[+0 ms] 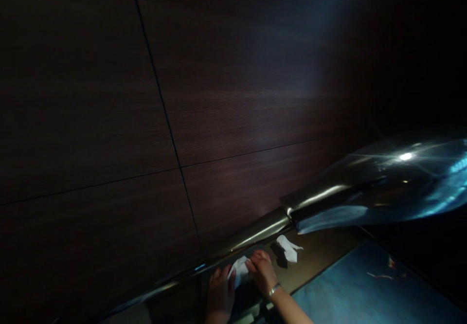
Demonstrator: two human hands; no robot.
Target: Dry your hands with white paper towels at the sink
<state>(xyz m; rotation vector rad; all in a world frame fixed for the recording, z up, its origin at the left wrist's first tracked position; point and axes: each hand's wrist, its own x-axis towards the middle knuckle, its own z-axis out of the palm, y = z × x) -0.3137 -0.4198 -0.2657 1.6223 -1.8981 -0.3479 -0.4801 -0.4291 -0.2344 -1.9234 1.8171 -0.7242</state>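
Fingers (254, 260) of my left hand (220, 295) and bracelet-wearing right hand (261, 271) pinch a crumpled white paper tissue (238, 270) together, nearly closed; I see a second white scrap (288, 248) lying apart on a tan ledge (317, 251)

Dark brown wood-grain wall panels (91, 95) fill most of our frame, joined by thin black seams (178, 166) that cross near the centre. At right, we find a curved, polished chrome fixture (379, 188) catching a bright glint and blue reflections, narrowing into a shiny metal rail (255, 234) along the foot of the wall. Below lie a tan surface (321, 251) and, just beside it, a flat blue sheet (357, 290) bearing thin reddish scraps (388, 270).
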